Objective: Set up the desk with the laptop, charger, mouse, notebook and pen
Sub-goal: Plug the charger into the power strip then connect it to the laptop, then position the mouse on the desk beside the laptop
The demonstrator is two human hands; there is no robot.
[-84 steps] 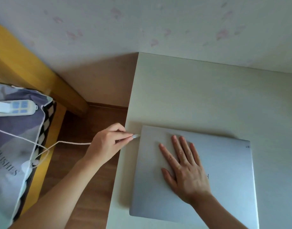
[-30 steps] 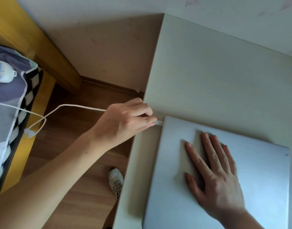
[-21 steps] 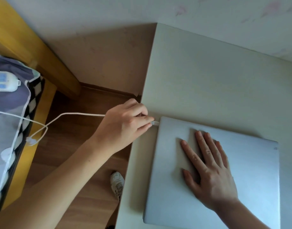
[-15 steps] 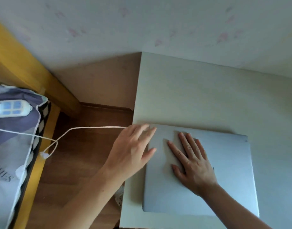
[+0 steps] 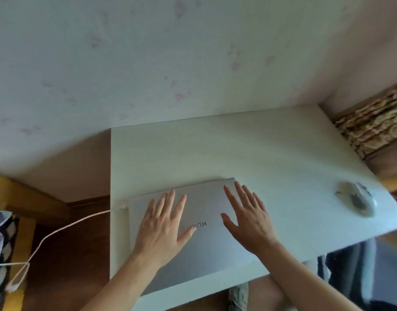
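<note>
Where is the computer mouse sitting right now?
In the head view the mouse sits near the desk's right edge, to the right of the closed laptop and apart from it, beyond the right hand.

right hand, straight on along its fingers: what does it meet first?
Probably nothing on the desk: past the laptop edge the right hand crosses bare top until the wall. Mouse lies off to its right.

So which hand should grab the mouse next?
Probably the right hand. The mouse sits on the desk off to its right, with nothing between them. The left hand rests flat on the laptop, farther away.
</note>
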